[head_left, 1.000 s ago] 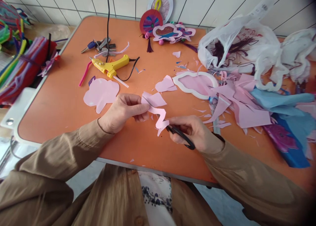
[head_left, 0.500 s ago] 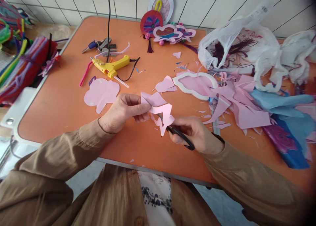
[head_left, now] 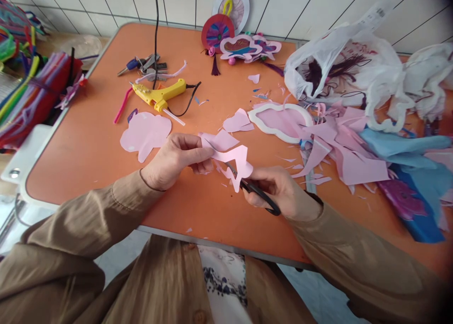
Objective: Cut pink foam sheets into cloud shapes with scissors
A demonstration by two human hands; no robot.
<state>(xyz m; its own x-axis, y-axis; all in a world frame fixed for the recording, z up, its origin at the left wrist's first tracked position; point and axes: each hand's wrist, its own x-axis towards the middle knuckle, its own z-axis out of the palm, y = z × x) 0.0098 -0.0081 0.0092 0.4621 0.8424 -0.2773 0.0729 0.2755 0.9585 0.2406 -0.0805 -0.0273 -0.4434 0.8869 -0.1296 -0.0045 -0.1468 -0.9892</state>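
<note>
Between thumb and fingers, my left hand (head_left: 180, 156) pinches a piece of pink paper (head_left: 238, 156) cut into a jagged strip, above the table's front half. My right hand (head_left: 274, 191) is closed around black-handled scissors (head_left: 260, 195), whose blades reach left to the paper and are partly hidden by it. To the left of my left hand lies a pink cloud-shaped cutout (head_left: 146, 134). Beyond my hands are a small pink paper piece (head_left: 238, 121) and a white cloud-shaped frame (head_left: 260, 123) with pink inside it.
A yellow glue gun (head_left: 159, 96) with a cord lies behind the cutout, near a bunch of keys (head_left: 146, 66). Pink paper scraps (head_left: 361, 158) and a white plastic bag (head_left: 382, 73) crowd the right side. Finished-looking ornaments (head_left: 217, 32) lean by the tiled wall.
The jagged end of the pink paper has shifted slightly right and up against the scissors. My left hand has moved a touch left; the scissors stay in my right hand.
</note>
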